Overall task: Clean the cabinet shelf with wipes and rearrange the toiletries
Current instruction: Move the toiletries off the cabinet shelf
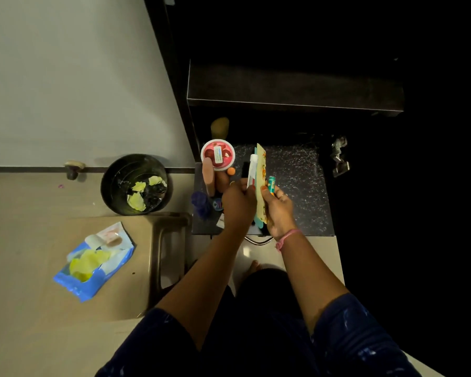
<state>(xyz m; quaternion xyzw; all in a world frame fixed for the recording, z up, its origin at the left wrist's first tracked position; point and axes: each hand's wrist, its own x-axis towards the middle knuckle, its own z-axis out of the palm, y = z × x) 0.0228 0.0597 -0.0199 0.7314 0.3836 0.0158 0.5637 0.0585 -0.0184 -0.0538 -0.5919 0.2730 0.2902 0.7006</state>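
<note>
- Left hand [238, 198] pinches white tube [252, 170]; right hand [279, 206] grips flat sachets [261, 172] and teal stick [271, 183].
- Sachets: probably light, floppy, slippery; hold near lower edge.

1. The dark cabinet interior [297, 36] above the speckled shelf is swallowed in black, nothing readable in there.
2. The label on the round red-lidded jar [217, 154] is too small to read.
3. The flat floral packet [261, 183] is seen edge-on; its lower end hides between the left hand [238, 204] and the right hand [279, 210].
4. The small teal tube [271, 184] shows only its top above the right hand's fingers.
5. The blurry dark-blue lumpy item [201, 204] at the shelf's left edge defies identification.
</note>
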